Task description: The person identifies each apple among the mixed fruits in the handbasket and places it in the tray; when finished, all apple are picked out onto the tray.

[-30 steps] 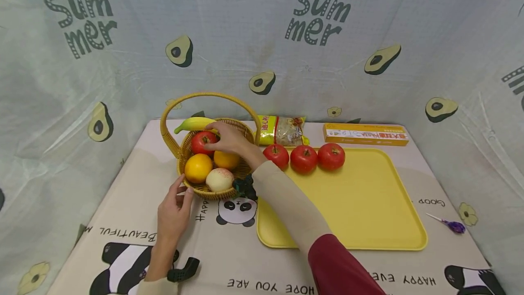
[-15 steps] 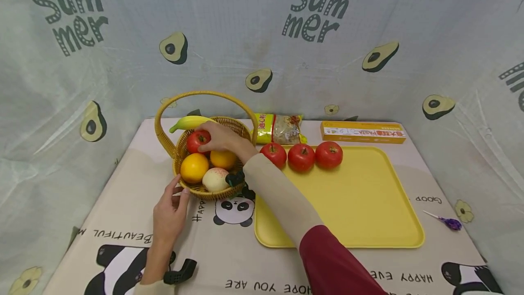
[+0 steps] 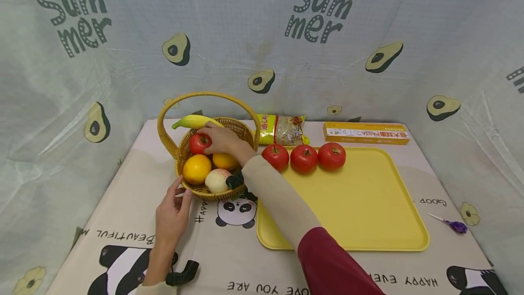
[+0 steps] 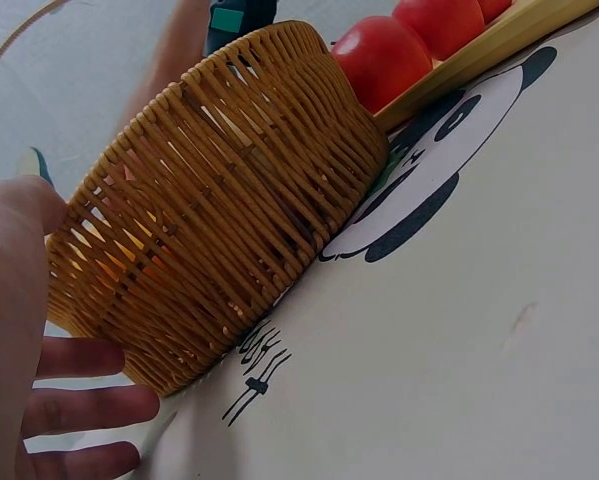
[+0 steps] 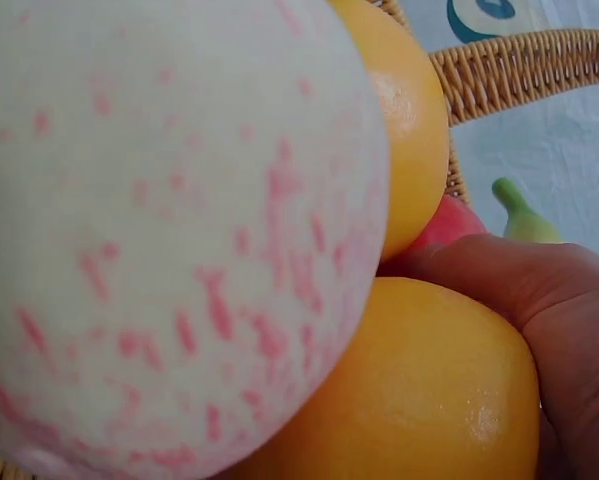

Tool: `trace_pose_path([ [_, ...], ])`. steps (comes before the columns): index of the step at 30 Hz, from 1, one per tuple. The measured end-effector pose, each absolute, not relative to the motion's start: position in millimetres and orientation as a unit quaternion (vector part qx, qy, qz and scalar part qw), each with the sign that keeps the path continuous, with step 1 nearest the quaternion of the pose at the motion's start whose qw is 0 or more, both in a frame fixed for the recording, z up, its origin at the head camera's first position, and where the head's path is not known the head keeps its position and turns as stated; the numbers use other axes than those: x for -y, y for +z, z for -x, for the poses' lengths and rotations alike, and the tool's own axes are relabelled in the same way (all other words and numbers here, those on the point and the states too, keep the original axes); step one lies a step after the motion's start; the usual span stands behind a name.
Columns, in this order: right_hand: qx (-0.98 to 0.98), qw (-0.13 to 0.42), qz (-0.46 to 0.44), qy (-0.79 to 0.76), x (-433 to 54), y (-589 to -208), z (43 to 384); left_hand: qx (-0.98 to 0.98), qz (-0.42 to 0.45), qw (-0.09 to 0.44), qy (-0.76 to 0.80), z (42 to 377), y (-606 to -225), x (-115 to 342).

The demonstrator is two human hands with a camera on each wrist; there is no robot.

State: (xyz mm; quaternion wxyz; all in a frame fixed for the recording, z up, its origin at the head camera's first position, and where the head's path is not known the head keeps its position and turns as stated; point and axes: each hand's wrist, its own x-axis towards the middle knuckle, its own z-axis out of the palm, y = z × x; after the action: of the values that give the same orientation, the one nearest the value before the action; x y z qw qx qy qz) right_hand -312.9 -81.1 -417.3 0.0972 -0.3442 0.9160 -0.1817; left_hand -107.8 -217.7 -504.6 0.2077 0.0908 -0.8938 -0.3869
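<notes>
In the head view a wicker basket (image 3: 213,196) with a tall handle stands at the left. It holds a banana (image 3: 192,121), a red apple (image 3: 199,143), an orange (image 3: 197,169), a second orange (image 3: 224,161) and a pale, pink-speckled peach (image 3: 216,180). My right hand (image 3: 226,140) reaches in and grips the red apple; most of its fingertips are hidden behind the fruit. At the basket's near left side, my left hand (image 3: 172,213) touches the wicker; in the left wrist view its lower fingers (image 4: 89,410) are spread and nearly straight.
Right of the basket lies a yellow tray (image 3: 348,208) with three red apples (image 3: 304,158) along its far left. Behind are a yellow snack bag (image 3: 282,129) and an orange pasta box (image 3: 366,133). A purple lollipop (image 3: 454,226) lies at the right.
The right hand stays on the red apple, which has settled slightly lower in the basket. The left hand keeps its place; the whole view has shifted a little.
</notes>
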Motion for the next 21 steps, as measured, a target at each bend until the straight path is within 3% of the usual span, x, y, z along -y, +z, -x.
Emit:
trace_pose_path([
  [21,-0.903,0.166,0.352,-0.183,93.2,-417.1,313.4,0.893,-0.093,0.206,-0.389,107.2,-501.8,215.7],
])
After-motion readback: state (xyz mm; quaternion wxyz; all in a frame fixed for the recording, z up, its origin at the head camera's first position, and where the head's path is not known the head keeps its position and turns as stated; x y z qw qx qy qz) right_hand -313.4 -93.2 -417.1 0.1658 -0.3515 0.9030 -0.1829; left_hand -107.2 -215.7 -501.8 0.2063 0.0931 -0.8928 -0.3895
